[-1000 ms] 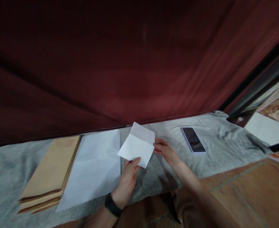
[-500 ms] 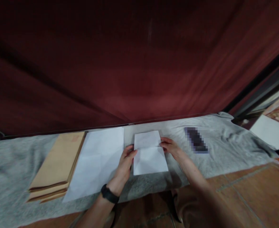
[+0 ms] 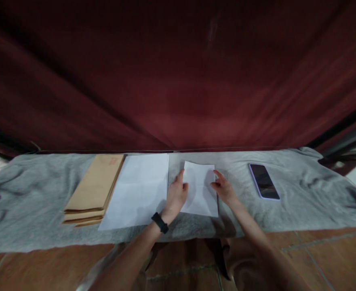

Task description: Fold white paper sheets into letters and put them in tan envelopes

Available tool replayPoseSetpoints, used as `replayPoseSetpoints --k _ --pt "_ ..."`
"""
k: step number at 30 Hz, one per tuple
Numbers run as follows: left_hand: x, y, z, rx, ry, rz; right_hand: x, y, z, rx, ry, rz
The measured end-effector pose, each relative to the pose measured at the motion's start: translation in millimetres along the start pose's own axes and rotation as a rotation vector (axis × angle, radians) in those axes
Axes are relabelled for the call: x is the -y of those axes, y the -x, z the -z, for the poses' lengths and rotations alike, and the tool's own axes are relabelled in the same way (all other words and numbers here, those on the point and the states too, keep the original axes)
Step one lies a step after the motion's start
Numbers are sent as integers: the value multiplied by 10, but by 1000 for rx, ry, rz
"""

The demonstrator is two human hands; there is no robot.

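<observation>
left hand [image 3: 176, 195]: we see it flat on the folded sheet's [image 3: 201, 190] left edge, fingers together
right hand [image 3: 224, 188]: fingertips pressing its right edge
sheet: on grey cloth [image 3: 302, 202], between white paper [image 3: 138, 190] and phone [image 3: 264, 186]

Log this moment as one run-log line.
left hand: flat on folded sheet | right hand: on sheet's right edge | beside: paper, envelopes, phone
</observation>
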State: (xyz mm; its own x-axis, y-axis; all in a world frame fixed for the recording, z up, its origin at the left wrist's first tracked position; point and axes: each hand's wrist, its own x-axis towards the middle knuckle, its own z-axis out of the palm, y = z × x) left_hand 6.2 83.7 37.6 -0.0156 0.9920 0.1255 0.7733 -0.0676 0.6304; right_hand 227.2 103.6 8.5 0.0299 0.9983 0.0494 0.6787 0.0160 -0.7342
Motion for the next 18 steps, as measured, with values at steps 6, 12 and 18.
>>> replayPoseSetpoints --k 6,12,18 --pt "-115 240 -88 55 -513 -460 53 35 -17 -73 144 69" --pt "-174 445 -235 168 -466 -642 44 48 -47 -84 165 104" --pt "-229 520 -305 175 -463 -659 43 137 -58 -76 142 122"
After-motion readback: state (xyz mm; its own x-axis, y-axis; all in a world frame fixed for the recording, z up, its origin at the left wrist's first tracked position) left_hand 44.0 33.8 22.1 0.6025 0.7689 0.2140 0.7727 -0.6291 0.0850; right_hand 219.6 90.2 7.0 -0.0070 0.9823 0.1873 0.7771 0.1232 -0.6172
